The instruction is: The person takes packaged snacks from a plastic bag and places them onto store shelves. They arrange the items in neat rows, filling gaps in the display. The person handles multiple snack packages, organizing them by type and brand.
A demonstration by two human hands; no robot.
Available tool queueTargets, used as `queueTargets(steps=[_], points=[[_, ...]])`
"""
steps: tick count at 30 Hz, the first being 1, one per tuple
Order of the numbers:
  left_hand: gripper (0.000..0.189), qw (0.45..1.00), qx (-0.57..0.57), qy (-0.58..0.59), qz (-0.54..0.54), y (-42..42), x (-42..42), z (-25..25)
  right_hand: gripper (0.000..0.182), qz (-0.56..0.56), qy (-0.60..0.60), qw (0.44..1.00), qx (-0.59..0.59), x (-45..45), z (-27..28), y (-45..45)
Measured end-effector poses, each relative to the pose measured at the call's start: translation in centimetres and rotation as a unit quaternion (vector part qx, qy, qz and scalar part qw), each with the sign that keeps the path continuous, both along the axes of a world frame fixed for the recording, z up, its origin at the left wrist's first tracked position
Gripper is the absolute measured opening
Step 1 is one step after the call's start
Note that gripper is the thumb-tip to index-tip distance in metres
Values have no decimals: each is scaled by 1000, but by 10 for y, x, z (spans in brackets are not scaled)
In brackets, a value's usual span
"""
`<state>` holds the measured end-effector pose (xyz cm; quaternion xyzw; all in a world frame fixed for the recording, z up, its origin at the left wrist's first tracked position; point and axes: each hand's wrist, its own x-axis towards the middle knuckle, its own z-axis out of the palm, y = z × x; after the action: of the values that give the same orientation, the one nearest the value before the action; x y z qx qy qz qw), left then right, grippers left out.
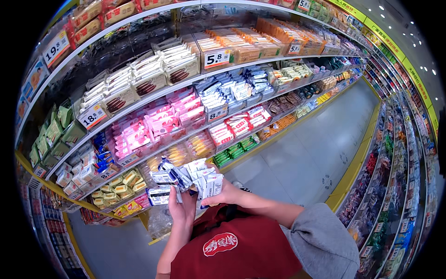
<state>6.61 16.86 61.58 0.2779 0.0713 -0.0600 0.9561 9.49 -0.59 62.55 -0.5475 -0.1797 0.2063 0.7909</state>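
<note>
Several small white-and-blue wrapped snack packets [174, 178] are bunched between my two hands, in front of my dark red apron [237, 251]. My left hand [183, 205] grips packets from below, its thumb up against one of them. Around the right side of the bunch, my right hand [223, 193] is closed on a stack of packets [210, 185] standing on edge. Beyond the hands, a clear shelf bin of similar blue-and-white packets [233, 87] bears a price tag. Pink packets [156, 122] fill the bin to its left.
Tiered shelves [146, 89] curve across the front, with clear bins of cream packets [139, 73], red-and-white packets [240, 123] and green packets [237, 150]. A crumpled clear plastic bag [159, 221] lies low beside the shelf's yellow base. Grey floor [296, 157] runs toward another stocked shelf [390, 181] at right.
</note>
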Motion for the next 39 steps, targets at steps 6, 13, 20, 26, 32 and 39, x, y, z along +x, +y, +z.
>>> queueTargets(steps=[6,13,20,26,32,39], points=[[61,994,-105,30,-16,-114,65,-11,124,66,-103,986,-113,93,-13,-111],[59,994,-96,32,46,-185,112,-14,133,77,55,990,-102,151,3,-200],[47,987,118,67,82,-166,84,-68,121,-17,-93,929,-359,213,62,-299],[43,982,161,101,5,-171,85,-62,116,-61,-240,830,-501,303,96,-321],[43,979,151,120,62,-214,96,-60,100,33,-378,615,-692,412,105,-290],[45,965,21,101,241,-290,121,-88,84,83,-493,399,-769,462,74,-251]])
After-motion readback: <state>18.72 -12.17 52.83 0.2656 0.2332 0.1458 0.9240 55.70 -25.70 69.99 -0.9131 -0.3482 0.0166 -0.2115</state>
